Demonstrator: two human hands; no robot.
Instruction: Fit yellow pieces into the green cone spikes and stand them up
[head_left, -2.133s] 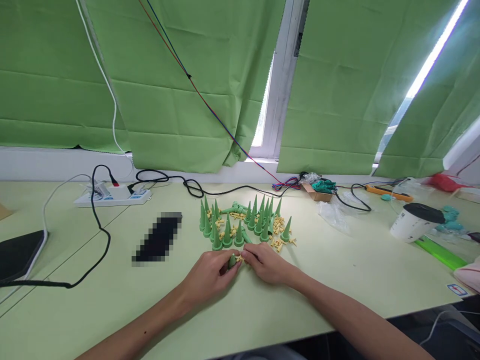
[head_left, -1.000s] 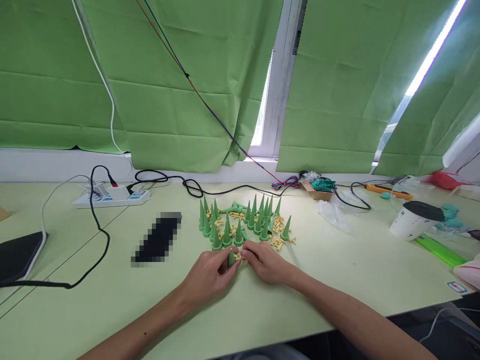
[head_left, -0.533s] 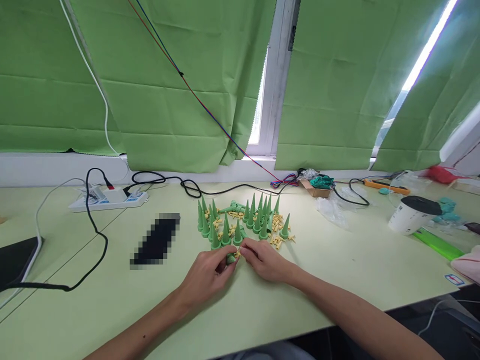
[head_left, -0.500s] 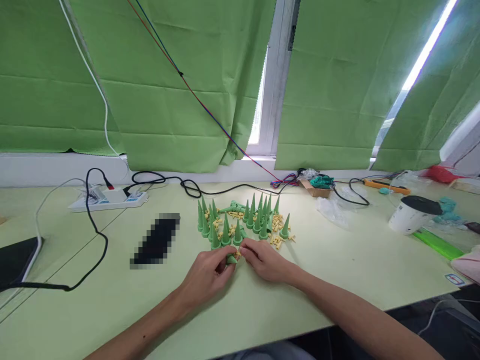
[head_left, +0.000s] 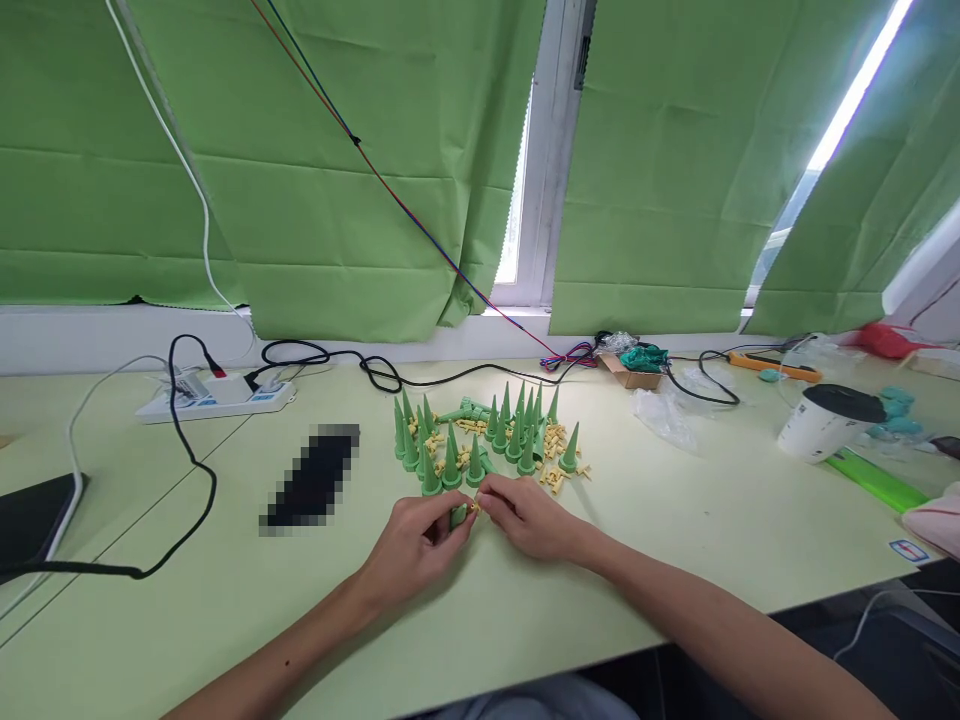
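Note:
Near the front of the green cones, my left hand (head_left: 415,545) is closed around a green plastic part (head_left: 457,516), mostly hidden by the fingers. At its right end shows a small yellow piece (head_left: 473,507). My right hand (head_left: 538,522) meets it from the right, thumb and forefinger pinched at the yellow piece. Just beyond the hands, several green cones with round bases (head_left: 475,465) stand upright on the table. Small yellow pieces (head_left: 556,440) lie loose among them, with more green parts (head_left: 469,410) lying at the back.
A dark pixelated patch (head_left: 311,480) lies left of the cones. Further left are a power strip (head_left: 225,397) and a black cable (head_left: 196,465). To the right stand a lidded white cup (head_left: 814,435) and a small cardboard box (head_left: 630,373), with clear plastic (head_left: 664,418) beside it.
The green part has turned slightly in my left fingers, and less of it shows. Both hands stay close together in nearly the same place. The view has shifted a little.

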